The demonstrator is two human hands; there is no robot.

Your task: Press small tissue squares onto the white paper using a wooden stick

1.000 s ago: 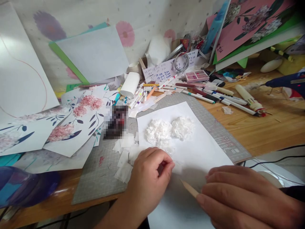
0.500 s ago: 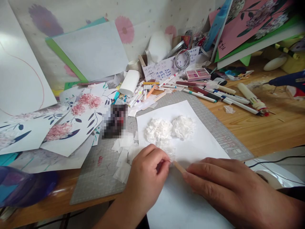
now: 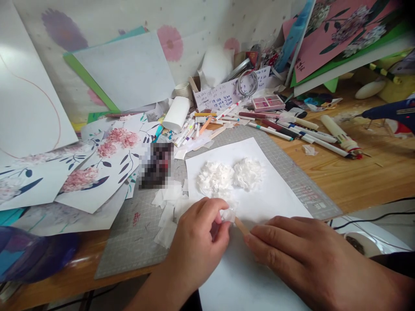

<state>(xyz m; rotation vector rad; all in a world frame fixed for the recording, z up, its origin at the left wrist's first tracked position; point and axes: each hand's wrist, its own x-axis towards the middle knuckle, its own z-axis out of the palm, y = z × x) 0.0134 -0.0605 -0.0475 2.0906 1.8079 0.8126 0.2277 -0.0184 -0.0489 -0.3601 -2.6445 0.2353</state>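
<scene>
My left hand [image 3: 201,242] pinches a small piece of white tissue [image 3: 228,215] between thumb and forefinger, over the lower part of a white paper sheet [image 3: 275,194]. My right hand [image 3: 292,250] is closed on a flat wooden stick [image 3: 241,226], whose tip touches or nearly touches that tissue. Two ruffled white tissue clusters, a left one [image 3: 214,178] and a right one [image 3: 248,173], stand on the sheet, with more tissue just below the left one. Loose tissue squares [image 3: 167,218] lie left of my left hand.
The sheet rests on a grey cutting mat [image 3: 129,242]. Flower pictures [image 3: 94,177] overlap at the left. Markers [image 3: 272,130] crowd the back. A blue glue gun [image 3: 389,108] lies at the right, a purple object [image 3: 35,255] at the lower left.
More of the white tissue now shows between my left fingers, which have opened slightly around it. My right hand and the stick have shifted slightly left.
</scene>
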